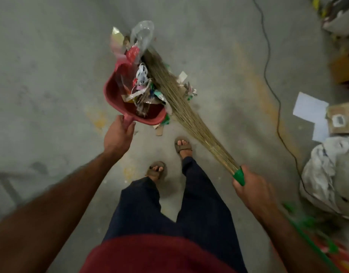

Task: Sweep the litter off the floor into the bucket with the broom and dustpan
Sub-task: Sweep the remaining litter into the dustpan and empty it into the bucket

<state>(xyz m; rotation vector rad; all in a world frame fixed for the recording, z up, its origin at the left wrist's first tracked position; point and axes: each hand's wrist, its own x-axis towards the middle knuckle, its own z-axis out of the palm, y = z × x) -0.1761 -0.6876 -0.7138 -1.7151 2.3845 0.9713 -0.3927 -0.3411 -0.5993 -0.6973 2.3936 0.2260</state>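
Two hands are busy, one tool in each. The left hand (118, 134) is wrapped around the short handle of the red dustpan (115, 95), fingers curled under it, and holds the pan out in front of the body, apparently lifted or tilted off the concrete floor (41, 75). The right hand (252, 190) grips the broom (181, 99) just behind its green collar, and the long straw bristles run forward along the pan's right side, pressing against the load.

Much of the litter (142, 83) is already gathered: wrappers, ribbon scraps and a clear plastic piece are heaped in the pan and stick out past its front lip. The heap looks overfull, so the broom seems to serve as a guard to keep it in.

Some scraps (189, 89) lie beyond the bristles on the far side of the broom, and a bit of cardboard (158, 131) sits near the pan's rear corner, just ahead of the sandalled feet. These are not yet collected.

No bucket is clearly visible here, so the emptying step appears still to come. By my judgement the sweep is well advanced but the dump, and a second pass for the leftovers, remain.
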